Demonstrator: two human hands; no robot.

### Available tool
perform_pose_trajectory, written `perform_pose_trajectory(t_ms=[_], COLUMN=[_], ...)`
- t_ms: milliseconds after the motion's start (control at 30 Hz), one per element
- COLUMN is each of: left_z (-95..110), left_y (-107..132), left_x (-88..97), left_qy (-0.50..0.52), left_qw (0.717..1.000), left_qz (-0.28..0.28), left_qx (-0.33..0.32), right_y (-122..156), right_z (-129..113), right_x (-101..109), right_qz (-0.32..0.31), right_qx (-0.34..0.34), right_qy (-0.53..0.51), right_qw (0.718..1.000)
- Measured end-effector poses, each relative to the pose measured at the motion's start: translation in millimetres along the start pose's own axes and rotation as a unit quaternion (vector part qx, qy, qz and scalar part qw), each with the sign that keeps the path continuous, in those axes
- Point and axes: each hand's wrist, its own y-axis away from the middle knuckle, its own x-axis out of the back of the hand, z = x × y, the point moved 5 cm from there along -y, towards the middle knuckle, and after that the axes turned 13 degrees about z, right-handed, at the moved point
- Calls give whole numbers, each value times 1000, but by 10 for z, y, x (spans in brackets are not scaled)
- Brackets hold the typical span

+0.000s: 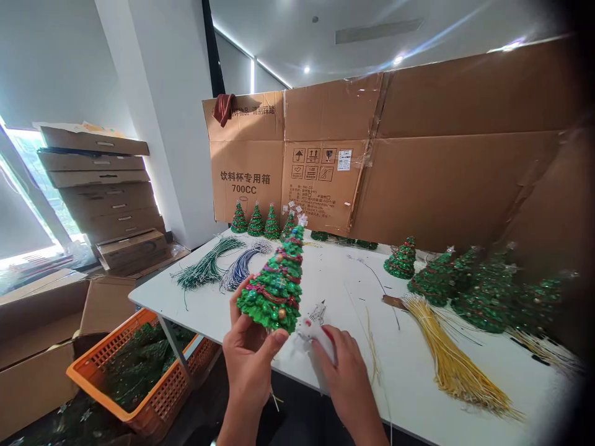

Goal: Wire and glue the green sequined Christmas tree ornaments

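My left hand (250, 353) grips the base of a small green Christmas tree ornament (277, 282), wrapped with red and gold cords, and holds it upright above the near edge of the white table (334, 279). My right hand (346, 371) is closed around a white glue gun (316, 328) with a red trigger. The glue gun's nozzle points up, just right of the tree's base.
A yellow cord bundle (453, 359) lies right of my hands, green cords (207, 266) and blue cords (242, 266) to the left. Finished trees (465, 285) stand at right and along the cardboard wall (418, 161). An orange crate (134, 371) sits on the floor beside stacked boxes (106, 192).
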Motion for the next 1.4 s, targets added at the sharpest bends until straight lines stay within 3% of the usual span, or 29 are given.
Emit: perform_pose_trajectory(t_ms=[167,433,633,767,800,900,1000,1233,1400], left_z=[-69,-56,-19,-6,-4,-5,-15,60,112], left_y=[100,171,204,241,259,323,391,445,438], left_x=[-116,-181,-247,-280,-295,-353,-418,-485,-488], left_qy=[0,-6,-16,-46,-50,-69,-106,-96,-121], left_qw=[998,996,993,986,983,971,953,928,926], left_qz=[-65,-88,-118,-161,-177,-228,-285,-360,-358], left_qx=[12,17,0,-3,0,11,7,5,-23], right_y=[49,71,18,82,117,251,360,440,421], right_z=[-22,-18,-96,-359,-461,-736,-907,-918,-916], right_x=[-141,-172,107,336,373,396,423,529,486], right_qz=[-2,18,97,113,111,78,48,46,48], right_qx=[27,34,-26,-89,-102,-211,-273,-307,-267], right_qy=[26,7,-72,-180,-221,-482,-554,-568,-585], right_qw=[999,999,992,973,964,847,785,762,764])
